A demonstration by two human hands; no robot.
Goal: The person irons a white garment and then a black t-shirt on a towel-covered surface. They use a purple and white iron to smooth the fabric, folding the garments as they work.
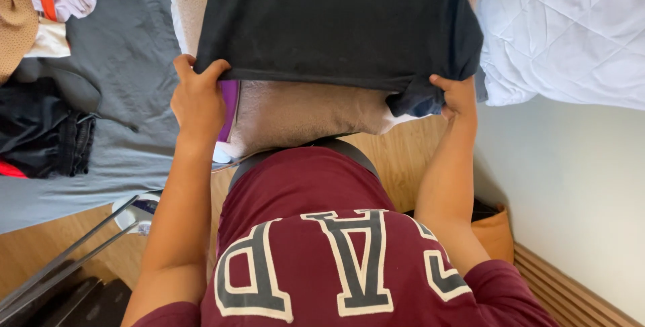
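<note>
The left hand [197, 99] and the right hand [458, 97] were each closed around a near corner of the folded black cotton shirt [339, 21], which lay on a beige padded ironing board [295, 115] between a grey sheet [127, 65] on the left and a white quilted duvet [564, 31] on the right.

Scene is brightly and evenly lit by soft daylight; source direction cannot be fixed with certainty, though the white quilt [564, 31] at upper right is the brightest area and close to blown out, its stitching faint. The wall [571, 193] at right shows a smooth falloff without glare. Shadows are soft: a dim band lies under the near edge of the black garment [336, 18], whose weave stays readable. Focus is sharp overall. Mild wide-angle stretch at frame edges.
</note>
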